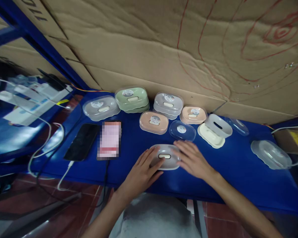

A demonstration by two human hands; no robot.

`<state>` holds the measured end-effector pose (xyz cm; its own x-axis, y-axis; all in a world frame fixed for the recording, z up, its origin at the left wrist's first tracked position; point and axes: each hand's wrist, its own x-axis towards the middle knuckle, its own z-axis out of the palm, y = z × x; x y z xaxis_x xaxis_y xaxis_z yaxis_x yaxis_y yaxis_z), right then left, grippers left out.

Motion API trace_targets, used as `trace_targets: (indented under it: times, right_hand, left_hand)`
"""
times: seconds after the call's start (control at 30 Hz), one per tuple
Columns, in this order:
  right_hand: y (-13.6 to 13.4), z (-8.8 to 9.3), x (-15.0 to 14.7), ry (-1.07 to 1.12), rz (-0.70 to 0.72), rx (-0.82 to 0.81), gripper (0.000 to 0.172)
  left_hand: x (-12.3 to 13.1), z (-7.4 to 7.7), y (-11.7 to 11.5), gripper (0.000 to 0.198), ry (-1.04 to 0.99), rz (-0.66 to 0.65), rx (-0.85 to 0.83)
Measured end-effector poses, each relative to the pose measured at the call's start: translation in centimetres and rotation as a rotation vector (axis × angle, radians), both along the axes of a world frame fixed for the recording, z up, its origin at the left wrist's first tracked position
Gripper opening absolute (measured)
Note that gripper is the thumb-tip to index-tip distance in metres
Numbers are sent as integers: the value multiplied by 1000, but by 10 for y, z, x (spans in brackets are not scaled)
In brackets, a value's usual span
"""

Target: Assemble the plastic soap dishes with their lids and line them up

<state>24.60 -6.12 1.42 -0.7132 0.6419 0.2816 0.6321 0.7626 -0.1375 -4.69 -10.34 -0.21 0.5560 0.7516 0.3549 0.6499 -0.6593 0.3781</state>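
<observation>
A grey soap box [165, 156] with a cream slot in its top lies on the blue table [233, 165] near the front edge. My left hand [142, 170] rests against its left side with fingers stretched out. Over the box's right side lies my right hand [192, 158], its fingers spread. Neither hand grips it. Just behind lies a clear lid [182, 130] with a round sticker.
Along the back stand closed soap boxes: grey [101, 107], green [131, 98], grey [168, 104], pink [153, 122] and pink [193, 114]. A cream tray with a grey insert [215, 132] and a clear lid [270, 154] lie to the right. Two phones [82, 141] [109, 139] lie at left with cables.
</observation>
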Motion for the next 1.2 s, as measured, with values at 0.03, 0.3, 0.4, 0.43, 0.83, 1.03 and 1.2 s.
trace_targets:
  times: [0.03, 0.3, 0.4, 0.43, 0.83, 1.03, 1.2]
  right_hand:
    - [10, -1, 6, 27, -106, 2, 58]
    - [23, -6, 29, 257, -355, -114, 55]
    - [0, 8, 18, 314, -232, -226, 58]
    - [-8, 11, 12, 284, -172, -242, 59]
    - [-34, -1, -19, 22, -29, 27, 56]
    - [-30, 5, -5, -26, -16, -19, 50]
    - [-34, 5, 9, -17, -70, -7, 52]
  left_hand:
    - [0, 1, 0, 51, -43, 24, -32]
    - [-3, -1, 3, 89, -281, 126, -355]
    - [-2, -8, 4, 106, -320, 167, -410]
    - [-2, -10, 5, 109, -330, 167, -411]
    - [-5, -12, 7, 101, -268, 144, -377]
    - [-2, 4, 5, 90, -127, 101, -315]
    - [13, 11, 9, 77, -52, 63, -259]
